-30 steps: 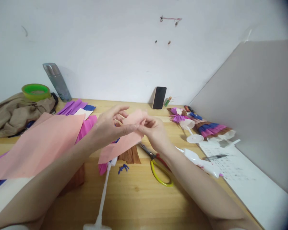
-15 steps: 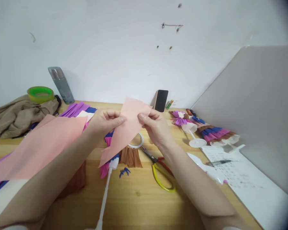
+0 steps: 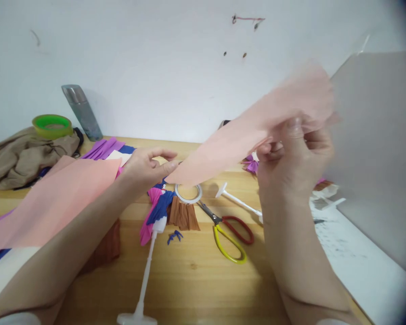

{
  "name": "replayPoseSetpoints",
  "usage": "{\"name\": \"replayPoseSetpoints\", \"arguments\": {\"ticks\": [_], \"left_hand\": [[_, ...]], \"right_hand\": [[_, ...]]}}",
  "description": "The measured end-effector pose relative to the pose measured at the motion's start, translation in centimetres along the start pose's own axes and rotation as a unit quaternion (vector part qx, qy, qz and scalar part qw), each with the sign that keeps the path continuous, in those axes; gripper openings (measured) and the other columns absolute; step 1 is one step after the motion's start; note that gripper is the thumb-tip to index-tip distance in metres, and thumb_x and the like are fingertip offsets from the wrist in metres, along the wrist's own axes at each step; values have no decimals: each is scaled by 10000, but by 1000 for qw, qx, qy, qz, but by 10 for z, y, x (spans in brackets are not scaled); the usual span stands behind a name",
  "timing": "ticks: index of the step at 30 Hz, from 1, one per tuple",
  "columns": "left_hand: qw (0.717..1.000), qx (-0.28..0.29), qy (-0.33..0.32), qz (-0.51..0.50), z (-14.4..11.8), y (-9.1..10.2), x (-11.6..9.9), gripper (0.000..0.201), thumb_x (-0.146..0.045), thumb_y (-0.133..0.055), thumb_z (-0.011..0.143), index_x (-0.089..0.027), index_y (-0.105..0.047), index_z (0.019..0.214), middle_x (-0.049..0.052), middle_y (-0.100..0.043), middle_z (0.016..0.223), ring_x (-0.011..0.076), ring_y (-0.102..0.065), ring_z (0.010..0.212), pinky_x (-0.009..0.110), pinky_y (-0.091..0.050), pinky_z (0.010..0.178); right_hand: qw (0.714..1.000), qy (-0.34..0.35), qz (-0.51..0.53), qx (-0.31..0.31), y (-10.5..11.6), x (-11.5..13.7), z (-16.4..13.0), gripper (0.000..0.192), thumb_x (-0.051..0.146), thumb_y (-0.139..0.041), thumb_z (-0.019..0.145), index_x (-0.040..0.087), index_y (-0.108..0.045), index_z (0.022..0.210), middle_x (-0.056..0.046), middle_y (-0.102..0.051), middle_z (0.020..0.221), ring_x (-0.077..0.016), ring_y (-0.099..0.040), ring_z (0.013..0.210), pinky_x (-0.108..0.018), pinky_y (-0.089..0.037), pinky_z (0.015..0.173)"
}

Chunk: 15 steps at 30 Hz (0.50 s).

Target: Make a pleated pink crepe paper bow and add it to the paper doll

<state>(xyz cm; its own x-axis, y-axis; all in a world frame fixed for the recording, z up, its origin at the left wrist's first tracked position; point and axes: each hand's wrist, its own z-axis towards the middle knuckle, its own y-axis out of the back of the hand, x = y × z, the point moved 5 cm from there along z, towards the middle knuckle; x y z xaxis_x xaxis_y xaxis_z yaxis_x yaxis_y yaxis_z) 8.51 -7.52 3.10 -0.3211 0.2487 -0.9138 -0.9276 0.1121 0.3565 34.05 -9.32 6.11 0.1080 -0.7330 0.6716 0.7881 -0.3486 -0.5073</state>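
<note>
Though motion blur softens its upper end, one strip of peach paper (image 3: 237, 140) is on record, raised above the tabletop (image 3: 196, 289) between the two hands. Hidden or cut off: a phone (image 3: 225, 123), all but its top edge behind the strip; a purple paper flower (image 3: 252, 165), partly covered by the right hand (image 3: 294, 153); a white plastic stick (image 3: 242, 204), its far end lost behind the right forearm; a written sheet (image 3: 358, 266), script too faint to read, its left part under the same arm.

Appearance of strip: pale, matte, thin, wide for most of its length, narrowing to a point at the lower end, creased and folded near the grip.

Orientation: long axis diagonal, from the lower left, beside the left hand (image 3: 147, 169), to the upper right, past the right hand; narrow tip directed down and left.

Hands: right, grasping the strip between thumb and bent fingers; left, released, thumb and fingers parted, the tip just beside the thumb, contact impossible to tell
</note>
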Motion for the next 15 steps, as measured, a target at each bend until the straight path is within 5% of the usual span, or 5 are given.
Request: {"name": "replayPoseSetpoints", "arguments": {"ticks": [2, 4, 7, 10, 15], "left_hand": [[1000, -8, 21, 13, 1, -2, 2, 408, -293, -725, 695, -156, -687, 1077, -25, -602, 539, 82, -457, 374, 198, -322, 363], [1000, 3, 8, -22, 0, -7, 1, 573, -276, -728, 694, -188, -598, 1245, 70, -722, 985, 76, -547, 438, 199, -390, 386], [994, 34, -25, -101, -3, -16, -4, 767, -303, -760, 682, -282, -457, 1387, 133, -389, 1530, 89, -640, 536, 233, -498, 449], [988, 46, -21, -148, -5, -19, -5, 852, -338, -790, 673, -327, -394, 1428, 143, -270, 1592, 94, -653, 542, 240, -517, 446], [980, 40, -58, -187, -1, -13, -3, 678, -311, -770, 716, -294, -489, 1333, 132, -379, 1539, 141, -716, 660, 235, -561, 524]], "right_hand": [[1000, -11, -5, 2, -1, -2, -2, 189, 267, -753, 723, 216, -571, 716, 65, -577, 524, -88, -535, 384, -204, -315, 342], [999, -30, -10, 23, -5, -8, -7, 194, 295, -753, 725, 198, -585, 725, 33, -629, 575, -118, -613, 450, -211, -362, 368], [996, -47, -19, 76, -15, -17, -23, 206, 322, -754, 742, 193, -594, 741, 18, -661, 625, -155, -688, 553, -222, -429, 425], [987, -55, -44, 142, -24, -23, -38, 197, 338, -749, 767, 206, -605, 747, 19, -677, 671, -171, -720, 627, -239, -488, 485], [962, -85, -47, 254, -34, -31, -51, 215, 383, -718, 804, 203, -646, 709, -5, -695, 701, -180, -730, 683, -253, -529, 541]]}}
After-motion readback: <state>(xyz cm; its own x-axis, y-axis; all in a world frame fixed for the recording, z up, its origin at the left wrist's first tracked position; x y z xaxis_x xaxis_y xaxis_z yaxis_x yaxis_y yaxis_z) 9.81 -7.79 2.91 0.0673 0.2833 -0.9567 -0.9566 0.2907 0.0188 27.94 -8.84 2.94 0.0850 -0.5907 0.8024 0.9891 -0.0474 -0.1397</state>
